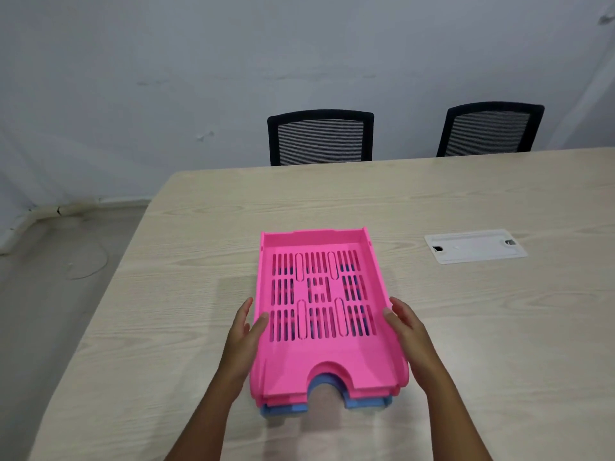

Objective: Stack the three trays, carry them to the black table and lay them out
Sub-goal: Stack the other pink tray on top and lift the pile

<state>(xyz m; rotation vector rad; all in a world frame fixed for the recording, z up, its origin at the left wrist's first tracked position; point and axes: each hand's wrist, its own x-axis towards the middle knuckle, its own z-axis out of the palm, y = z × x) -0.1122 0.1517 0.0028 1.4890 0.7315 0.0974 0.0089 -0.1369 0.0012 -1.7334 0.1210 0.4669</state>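
Note:
Three slotted plastic trays lie nested in one stack on the light wooden table (466, 327). The top tray (319, 364) is pink, a second pink tray's edge (276, 401) shows just under it, and a blue tray (366, 404) lies at the bottom. My left hand (244, 331) rests against the stack's left side with fingers spread and the thumb on the pink rim. My right hand (404, 322) touches the right side in the same way. Neither hand is closed around the stack. No black table is in view.
A white rectangular cable cover (476, 246) sits flush in the table to the right of the stack. Two black mesh-back chairs (321, 138) (489, 129) stand at the far edge against a pale wall. The table's left edge drops to a grey floor.

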